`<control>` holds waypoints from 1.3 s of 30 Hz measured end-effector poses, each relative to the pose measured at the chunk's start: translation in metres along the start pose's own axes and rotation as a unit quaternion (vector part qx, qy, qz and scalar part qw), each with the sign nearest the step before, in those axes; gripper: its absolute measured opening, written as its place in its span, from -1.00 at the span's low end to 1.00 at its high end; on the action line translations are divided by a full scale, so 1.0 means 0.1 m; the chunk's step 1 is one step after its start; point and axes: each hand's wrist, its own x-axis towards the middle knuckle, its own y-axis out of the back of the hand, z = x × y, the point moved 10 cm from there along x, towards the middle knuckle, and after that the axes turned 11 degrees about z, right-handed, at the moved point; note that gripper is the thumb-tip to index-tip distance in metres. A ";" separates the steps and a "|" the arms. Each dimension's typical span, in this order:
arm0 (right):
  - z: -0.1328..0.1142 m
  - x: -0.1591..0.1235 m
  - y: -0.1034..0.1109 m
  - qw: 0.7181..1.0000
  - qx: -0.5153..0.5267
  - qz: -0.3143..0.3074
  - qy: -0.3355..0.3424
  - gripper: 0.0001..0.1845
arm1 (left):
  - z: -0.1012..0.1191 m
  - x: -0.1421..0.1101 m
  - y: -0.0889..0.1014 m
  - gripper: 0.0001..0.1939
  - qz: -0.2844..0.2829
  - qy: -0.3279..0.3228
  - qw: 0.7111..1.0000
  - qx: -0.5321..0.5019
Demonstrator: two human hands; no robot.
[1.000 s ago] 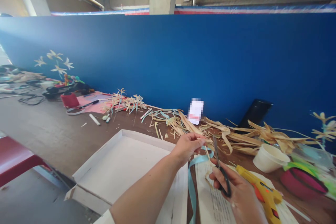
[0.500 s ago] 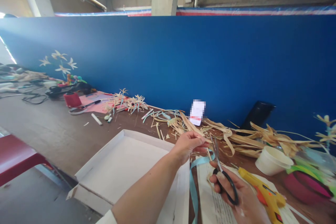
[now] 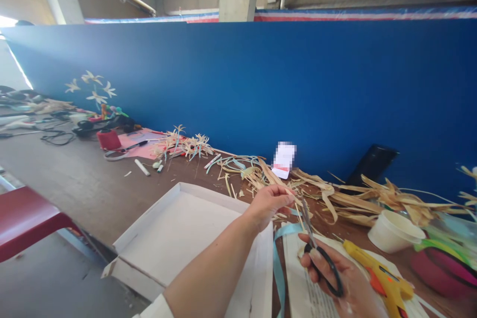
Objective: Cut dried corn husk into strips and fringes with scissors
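My left hand [image 3: 269,204] is pinched closed on a thin, pale strip of dried husk [image 3: 299,216], which hangs down from the fingertips. In my right hand [image 3: 345,271] is a pair of scissors [image 3: 309,222] with black handles. Their blades point up and away, right beside the strip and the left fingertips. Whether the blades touch the strip I cannot tell. Below the hands, a light blue ribbon [image 3: 278,268] runs along a printed paper sheet [image 3: 298,278].
A shallow white box [image 3: 179,238] lies left of my hands. A yellow glue gun [image 3: 383,276], a white cup [image 3: 395,231] and a magenta bowl [image 3: 439,271] are at the right. Dried husks [image 3: 406,198] lie along the blue partition [image 3: 238,84], near husk flowers [image 3: 182,144].
The view has swung slightly left, so everything sits a little further right. The scissor blades have drawn closer together beside the strip. Both hands keep their holds.
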 end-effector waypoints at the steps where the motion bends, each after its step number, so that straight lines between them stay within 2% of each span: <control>1: 0.00 0.00 0.00 1.000 -0.003 0.000 0.001 -0.41 | 0.01 0.00 0.00 -0.67 0.001 -0.003 1.000 0.007; 8: -0.01 -0.02 -0.04 1.000 -0.007 -0.013 -0.005 -0.43 | 0.07 -0.02 -0.04 -0.61 -0.015 -0.027 0.997 0.068; 19: -0.06 -0.10 -0.07 1.000 -0.008 -0.016 -0.021 -0.45 | 0.10 -0.04 -0.06 -0.59 -0.026 -0.024 0.998 0.058; 25: -0.08 -0.09 -0.01 0.999 -0.027 0.026 -0.003 -0.46 | 0.11 -0.05 -0.07 -0.58 -0.038 -0.026 0.997 0.055; 29: -0.06 -0.09 -0.04 0.999 -0.043 0.002 -0.012 -0.39 | 0.10 -0.05 -0.08 -0.58 -0.043 -0.027 0.998 0.044; 35: -0.06 -0.08 -0.02 0.999 -0.037 0.004 0.004 -0.48 | 0.09 -0.06 -0.07 -0.58 -0.038 -0.014 0.998 0.038; 39: -0.05 -0.08 -0.04 0.999 -0.043 -0.016 0.008 -0.46 | 0.10 -0.06 -0.08 -0.57 -0.035 -0.010 0.999 0.028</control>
